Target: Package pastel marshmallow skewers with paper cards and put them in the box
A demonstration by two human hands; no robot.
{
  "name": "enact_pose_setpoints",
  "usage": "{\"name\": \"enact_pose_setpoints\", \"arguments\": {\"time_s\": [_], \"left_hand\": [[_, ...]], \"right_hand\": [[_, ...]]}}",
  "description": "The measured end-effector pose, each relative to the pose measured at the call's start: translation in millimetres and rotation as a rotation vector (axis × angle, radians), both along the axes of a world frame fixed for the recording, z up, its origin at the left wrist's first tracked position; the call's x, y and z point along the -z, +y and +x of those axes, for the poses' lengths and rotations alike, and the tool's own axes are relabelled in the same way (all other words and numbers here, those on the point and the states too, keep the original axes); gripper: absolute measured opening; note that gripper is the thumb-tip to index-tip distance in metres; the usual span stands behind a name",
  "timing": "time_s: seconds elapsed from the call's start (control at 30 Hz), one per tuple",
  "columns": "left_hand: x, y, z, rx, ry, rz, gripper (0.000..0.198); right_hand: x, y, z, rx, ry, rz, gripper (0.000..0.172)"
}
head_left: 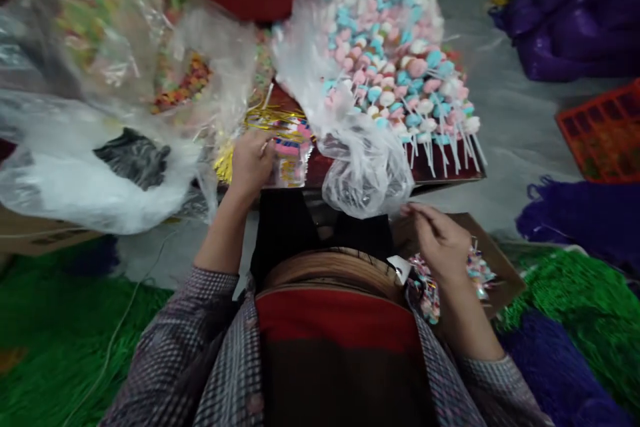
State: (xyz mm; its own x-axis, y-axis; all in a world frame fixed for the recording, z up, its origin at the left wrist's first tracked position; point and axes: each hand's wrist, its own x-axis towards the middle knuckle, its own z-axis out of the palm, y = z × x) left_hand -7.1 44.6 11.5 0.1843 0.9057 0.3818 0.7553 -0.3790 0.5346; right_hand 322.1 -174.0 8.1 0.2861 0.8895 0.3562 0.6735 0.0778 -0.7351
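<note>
Lying just beyond the curled left hand, a bundle of thin, shiny gold twist ties is spread across the front of the dark red worktop. The left fingers are bent inward over the near side of the bundle, and a small pale sliver is seen at their tips; whether it is clamped there cannot be told. Flat clear packets printed in pink, blue and yellow are laid just to the right of these fingers, partly covered by the ties. A tuft of yellow metallic strands is seen on the other side, beside the left hand.

The right hand is held in the air, past the worktop's near edge, well apart from the ties. Its thumb and forefinger are brought close together at the tips; whether anything thin is pinched cannot be told. Near these tips, a crumpled transparent plastic bag is draped over the edge, and behind it pink, blue and white lollipops on white sticks are heaped. Beneath the right hand, small wrapped sweets are held in an open brown cardboard box.
</note>
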Motion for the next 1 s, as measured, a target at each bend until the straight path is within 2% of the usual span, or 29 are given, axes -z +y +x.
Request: {"name": "enact_pose_setpoints", "arguments": {"time_s": [0.13,0.23,0.33,0.47,0.63,0.8,0.9,1.0], "left_hand": [[6.6,22,-1,-0.042,0.068,-0.042,0.020],[8.5,20,0,-0.021,0.107,-0.102,0.013],[11.9,13,2,-0.047,0.179,-0.169,0.014],[17.4,11,6,-0.047,0.197,-0.193,0.009],[23.6,20,11,-0.051,0.062,-0.160,0.023],[22.3,31,4,-0.041,-0.084,-0.225,0.030],[18.6,29,-8,-0.073,-0.079,-0.163,0.024],[19.6,26,-18,-0.128,-0.053,-0.164,0.006]], "right_hand": [[-10.0,25,-47,-0.304,-0.060,0.085,0.027],[-6.0,31,-61,-0.401,-0.062,0.091,0.031],[-3.8,30,-63,-0.404,-0.044,0.063,0.031],[-10.4,30,-64,-0.389,-0.032,0.070,0.032],[-15.1,33,-70,-0.402,-0.025,0.082,0.032],[-12.4,34,-79,-0.452,-0.030,0.083,0.032],[-12.5,34,-81,-0.471,-0.035,0.086,0.034],[-11.2,35,-82,-0.467,-0.016,0.074,0.033]]}}
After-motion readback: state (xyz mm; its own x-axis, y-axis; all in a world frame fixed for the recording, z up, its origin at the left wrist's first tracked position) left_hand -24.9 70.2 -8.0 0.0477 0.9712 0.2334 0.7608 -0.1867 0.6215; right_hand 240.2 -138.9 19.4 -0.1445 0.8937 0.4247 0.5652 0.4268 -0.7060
